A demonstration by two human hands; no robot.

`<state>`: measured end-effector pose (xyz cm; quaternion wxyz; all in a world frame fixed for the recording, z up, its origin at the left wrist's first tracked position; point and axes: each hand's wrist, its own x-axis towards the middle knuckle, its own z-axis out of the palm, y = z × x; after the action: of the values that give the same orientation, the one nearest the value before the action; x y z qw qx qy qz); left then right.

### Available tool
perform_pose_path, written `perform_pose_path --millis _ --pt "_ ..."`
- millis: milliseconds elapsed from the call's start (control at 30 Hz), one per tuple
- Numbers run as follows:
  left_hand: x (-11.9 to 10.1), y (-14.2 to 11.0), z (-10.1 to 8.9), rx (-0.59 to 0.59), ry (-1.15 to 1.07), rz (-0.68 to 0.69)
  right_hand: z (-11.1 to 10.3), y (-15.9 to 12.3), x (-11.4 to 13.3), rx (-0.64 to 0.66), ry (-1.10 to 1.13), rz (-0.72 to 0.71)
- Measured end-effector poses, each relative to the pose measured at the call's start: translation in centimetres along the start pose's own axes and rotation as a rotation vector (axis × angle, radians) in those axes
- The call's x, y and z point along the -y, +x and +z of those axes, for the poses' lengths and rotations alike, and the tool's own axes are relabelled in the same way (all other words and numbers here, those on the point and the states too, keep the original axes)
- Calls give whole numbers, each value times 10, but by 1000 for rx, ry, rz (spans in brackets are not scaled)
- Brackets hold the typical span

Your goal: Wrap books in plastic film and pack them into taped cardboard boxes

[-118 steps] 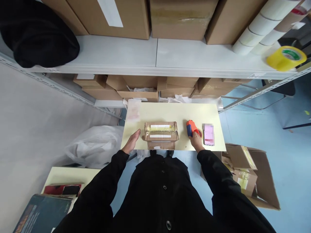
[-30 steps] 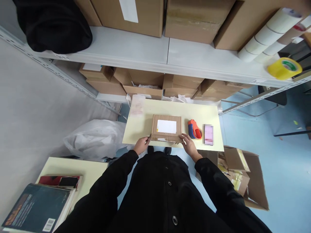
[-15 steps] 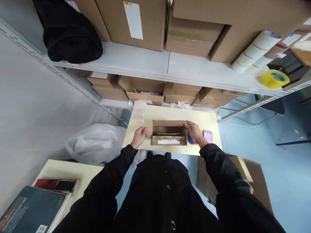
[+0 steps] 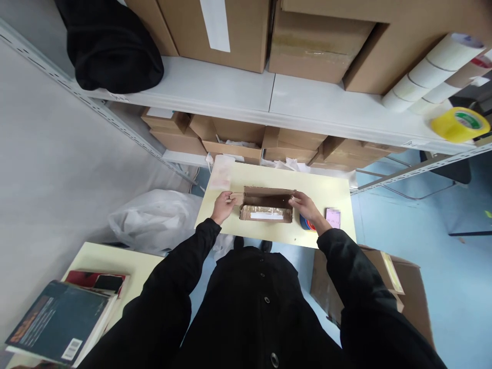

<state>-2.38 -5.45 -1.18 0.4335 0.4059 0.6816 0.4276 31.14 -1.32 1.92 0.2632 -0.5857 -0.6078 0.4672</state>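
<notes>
An open cardboard box [image 4: 266,193] stands on the small cream table [image 4: 246,176] in front of me. Its front wall carries a white label and shiny tape, and that wall hides part of the inside. On its left, my left hand [image 4: 223,207] pinches the flap that sticks out from that side. My right hand [image 4: 306,206] has its fingers closed on the cardboard at the right end. Partly under my right wrist lies a blue and red round object [image 4: 306,223]. A phone [image 4: 332,218] rests further right.
Shelves [image 4: 215,82] with cardboard boxes run behind the table. A yellow tape roll [image 4: 459,124] sits on the upper shelf's right end. At the left are a white plastic bag [image 4: 156,220] and books [image 4: 59,320]; a large carton [image 4: 411,287] stands on the floor at right.
The box's front wall has shifted slightly up in view, and its inside shows less. Both hands stay at its ends. The camera view has moved a little, carrying the shelf things outward.
</notes>
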Motion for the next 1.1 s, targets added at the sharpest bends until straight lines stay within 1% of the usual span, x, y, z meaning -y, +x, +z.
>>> perform_pose_path --millis 100,200,333,400,433,467,533,600,633,667,767,833,933,1100 --pt "-2 1 1 -19 102 89 2 -9 0 -45 -148 -46" --pt "-8 -3 1 -13 208 184 4 -17 6 -100 -325 -188" --pt "-23 -10 -2 -64 476 449 4 -28 23 -137 -588 -374" --pt "-33 -12 -4 -69 604 560 5 -33 33 -102 -709 -452" --pt "-38 -12 -3 -44 647 596 6 -35 38 -61 -762 -491" --pt "-44 -12 -3 5 676 623 8 -37 43 -4 -810 -530" --pt "-53 -10 1 169 733 653 14 -38 54 129 -904 -586" --pt "-61 -8 7 325 816 644 20 -36 63 239 -1009 -585" --pt "-65 -7 10 369 862 624 23 -35 67 269 -1064 -556" --pt "-67 -7 12 388 900 597 26 -32 71 276 -1119 -507" --pt "-69 -3 15 379 935 491 25 -24 75 243 -1239 -308" --pt "-67 0 14 377 925 443 20 -18 73 248 -1259 -226" --pt "-61 7 9 373 895 421 9 -10 65 292 -1219 -202" --pt "-51 12 8 366 774 347 -2 -3 45 273 -1098 -227"
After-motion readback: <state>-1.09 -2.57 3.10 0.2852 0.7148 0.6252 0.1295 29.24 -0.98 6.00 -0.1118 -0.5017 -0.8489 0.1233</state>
